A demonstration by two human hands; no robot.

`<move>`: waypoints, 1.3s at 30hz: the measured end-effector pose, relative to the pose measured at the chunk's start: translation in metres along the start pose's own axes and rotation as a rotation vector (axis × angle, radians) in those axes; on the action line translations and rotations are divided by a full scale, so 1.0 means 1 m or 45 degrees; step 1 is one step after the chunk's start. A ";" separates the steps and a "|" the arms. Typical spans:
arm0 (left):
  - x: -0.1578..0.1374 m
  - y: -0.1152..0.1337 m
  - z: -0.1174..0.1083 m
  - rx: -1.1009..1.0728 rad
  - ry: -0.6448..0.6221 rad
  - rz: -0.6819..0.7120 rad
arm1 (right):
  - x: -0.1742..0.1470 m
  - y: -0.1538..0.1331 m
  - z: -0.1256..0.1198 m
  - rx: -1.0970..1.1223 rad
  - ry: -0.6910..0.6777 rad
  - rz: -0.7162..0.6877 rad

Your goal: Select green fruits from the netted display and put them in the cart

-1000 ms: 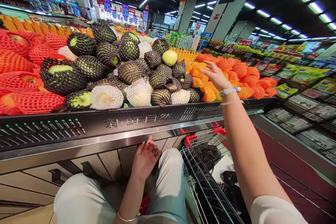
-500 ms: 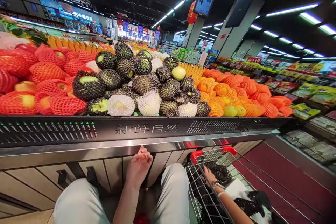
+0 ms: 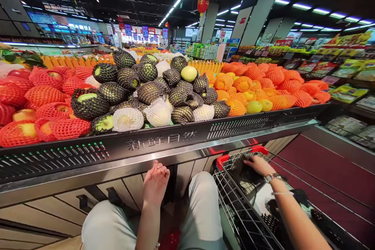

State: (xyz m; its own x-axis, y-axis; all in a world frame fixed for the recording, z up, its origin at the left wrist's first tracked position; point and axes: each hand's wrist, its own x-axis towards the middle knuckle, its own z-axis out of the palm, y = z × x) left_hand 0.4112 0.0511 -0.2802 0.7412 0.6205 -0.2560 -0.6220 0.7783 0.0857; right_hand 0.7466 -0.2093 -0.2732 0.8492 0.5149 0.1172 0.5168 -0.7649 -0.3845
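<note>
My left hand (image 3: pixel 156 177) rests palm up just below the metal edge of the fruit stand, its fingers curled in and nothing visible in them. Over to the right, my right hand (image 3: pixel 259 165) reaches into the wire shopping cart (image 3: pixel 234 197), with its fingers closed on a black foam net (image 3: pixel 249 175) that is partly hidden and smeared by motion. More black foam nets (image 3: pixel 268 218) lie in the cart, near a white flat piece (image 3: pixel 262 199). On the stand, melons in black nets (image 3: pixel 152 92) and white-netted fruit (image 3: pixel 159 112) are heaped up.
Red-netted apples (image 3: pixel 63 105) lie left of the heap, and orange-netted fruit (image 3: pixel 243 84) lies right. A bare yellow-green fruit (image 3: pixel 189 73) sits on top. The black stand rim (image 3: pixel 164 138) runs across above my knees (image 3: pixel 203 203). Packaged goods (image 3: pixel 347 95) fill shelves at the right.
My right hand has moved up and forward inside the cart, to the black nets near its far end. The left hand stays curled in about the same place. The view has turned to the right.
</note>
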 end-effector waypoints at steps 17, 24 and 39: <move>-0.019 -0.055 0.019 0.928 -0.529 0.055 | -0.070 -0.195 0.004 1.205 0.114 -0.644; -0.018 -0.030 0.029 0.999 -0.243 0.525 | -0.079 -0.202 0.027 0.979 0.089 -0.973; 0.000 -0.018 -0.016 1.042 -0.229 0.472 | -0.063 -0.187 0.017 1.110 -0.212 -1.104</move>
State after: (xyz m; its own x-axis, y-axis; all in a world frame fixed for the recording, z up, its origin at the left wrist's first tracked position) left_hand 0.4191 0.0355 -0.2969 0.6008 0.7961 0.0721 -0.5057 0.3087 0.8056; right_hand 0.5951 -0.0919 -0.2245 0.2064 0.8136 0.5435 0.6020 0.3323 -0.7261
